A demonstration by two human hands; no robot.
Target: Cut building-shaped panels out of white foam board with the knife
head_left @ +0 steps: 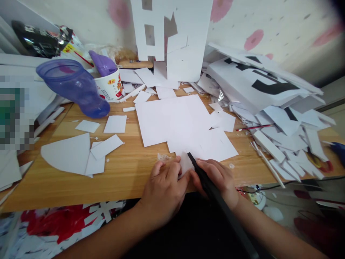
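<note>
Behind the sheet (175,122), leftward, a cup (109,85) bears red-and-yellow print too small to read. Left fingers (173,170) pinch a plain white piece (185,162) at the sheet's near edge; right fingers (214,170) clasp a slim black tool (212,190).

The tool (229,213) is black, the card (175,120) white, the tabletop (129,180) grained yellow-brown, the pale wall (238,21) blotched pink.

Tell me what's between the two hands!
In the head view, a small white piece lies between the left hand and right hand; the black tool has its tip there too.
</note>
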